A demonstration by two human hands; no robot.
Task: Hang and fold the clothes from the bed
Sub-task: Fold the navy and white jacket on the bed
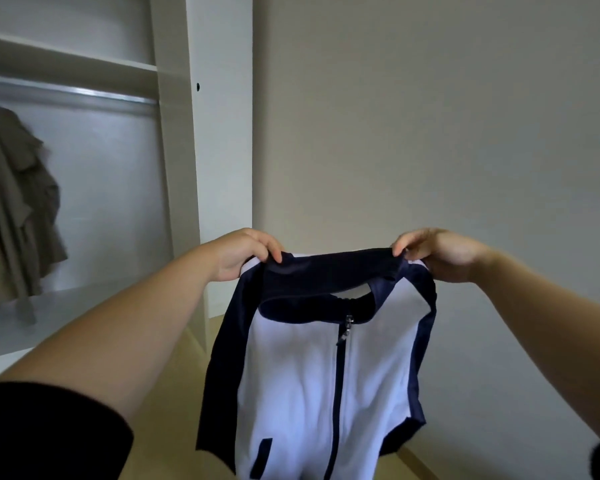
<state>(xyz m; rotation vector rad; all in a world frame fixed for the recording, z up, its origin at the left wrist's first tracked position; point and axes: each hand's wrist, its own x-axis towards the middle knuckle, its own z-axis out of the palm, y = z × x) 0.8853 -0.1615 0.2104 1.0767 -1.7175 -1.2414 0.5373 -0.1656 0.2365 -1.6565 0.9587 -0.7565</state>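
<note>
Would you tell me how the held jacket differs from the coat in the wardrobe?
The zip jacket is white with navy sleeves; the coat is plain olive-brown. The left hand and right hand pinch the jacket's collar; the coat hangs in the wardrobe. Both hang upright.

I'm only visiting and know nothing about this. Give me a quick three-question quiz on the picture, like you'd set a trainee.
1. True or false: the left hand and the right hand each pinch the top of the jacket and hold it up in the air.
2. The jacket's zip is: A) fully open, B) closed up to near the collar, C) missing.
3. Fill the gap: under the rail in the wardrobe hangs a drab brownish ____.

Key
1. True.
2. B.
3. coat.
</note>
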